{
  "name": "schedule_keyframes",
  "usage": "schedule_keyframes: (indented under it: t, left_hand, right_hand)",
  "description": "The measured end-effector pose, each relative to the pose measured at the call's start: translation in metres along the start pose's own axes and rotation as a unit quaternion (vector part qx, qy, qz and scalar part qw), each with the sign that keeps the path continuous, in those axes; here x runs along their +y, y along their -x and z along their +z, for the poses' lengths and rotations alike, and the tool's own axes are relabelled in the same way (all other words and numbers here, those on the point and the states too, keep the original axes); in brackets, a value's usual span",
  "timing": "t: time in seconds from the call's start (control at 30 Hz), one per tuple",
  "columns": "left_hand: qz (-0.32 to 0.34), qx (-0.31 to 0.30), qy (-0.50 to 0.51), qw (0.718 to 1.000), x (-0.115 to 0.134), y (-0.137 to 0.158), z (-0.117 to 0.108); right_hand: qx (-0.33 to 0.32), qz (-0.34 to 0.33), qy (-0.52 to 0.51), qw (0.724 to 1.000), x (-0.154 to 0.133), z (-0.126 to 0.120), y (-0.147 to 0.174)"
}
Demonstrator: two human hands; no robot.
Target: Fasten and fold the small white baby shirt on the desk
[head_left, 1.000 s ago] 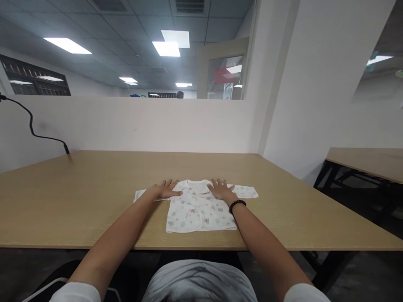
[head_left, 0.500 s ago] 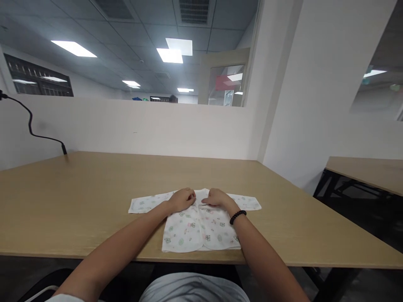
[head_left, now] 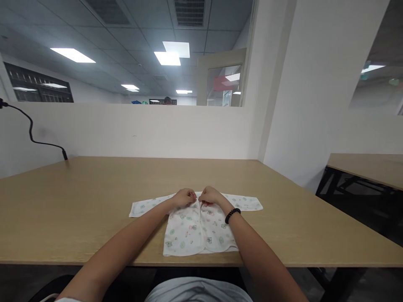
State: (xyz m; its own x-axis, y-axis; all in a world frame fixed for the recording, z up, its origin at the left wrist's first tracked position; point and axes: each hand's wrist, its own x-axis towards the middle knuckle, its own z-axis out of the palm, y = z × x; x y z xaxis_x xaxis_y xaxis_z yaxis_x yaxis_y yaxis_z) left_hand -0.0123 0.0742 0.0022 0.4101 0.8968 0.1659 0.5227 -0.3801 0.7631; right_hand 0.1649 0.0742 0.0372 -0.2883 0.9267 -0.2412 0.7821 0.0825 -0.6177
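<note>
A small white baby shirt (head_left: 185, 233) with a print of little animals and green and pink spots lies spread on the table, sleeves stretched out to both sides. Its front opening runs down the middle. My left hand (head_left: 185, 197) pinches the left front edge near the neckline. Close beside it, my right hand (head_left: 210, 196) pinches the right front edge, with the wrist bent inward. The cloth between the two hands is slightly lifted. What small part the fingertips hold is hidden.
The wooden table (head_left: 94, 188) meets a white partition wall (head_left: 157, 130) at the back. A black cable (head_left: 47, 143) hangs at the far left. Another table (head_left: 362, 167) stands off to the right. Part of a person's head (head_left: 168, 100) shows beyond the partition.
My right hand has moved left toward my left hand, and its fingers have closed on the shirt's front edge. The cloth at the front opening has been drawn up slightly.
</note>
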Motion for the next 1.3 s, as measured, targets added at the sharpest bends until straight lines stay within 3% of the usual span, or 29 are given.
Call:
schedule_keyframes:
  t: [0.27, 0.57, 1.3]
  left_hand:
    - [-0.011, 0.006, 0.086, 0.996, -0.006, -0.002, 0.005]
    - [-0.011, 0.034, 0.129, 0.991, -0.001, 0.009, 0.010]
    - [-0.026, 0.064, 0.115, 0.991, -0.005, 0.007, 0.012]
  right_hand:
    - [0.023, -0.021, -0.072, 0.997, 0.022, 0.007, -0.006]
    - [0.006, -0.070, -0.112, 0.991, 0.030, 0.005, -0.008]
    - [0.027, -0.122, -0.093, 0.988, 0.034, 0.016, -0.015]
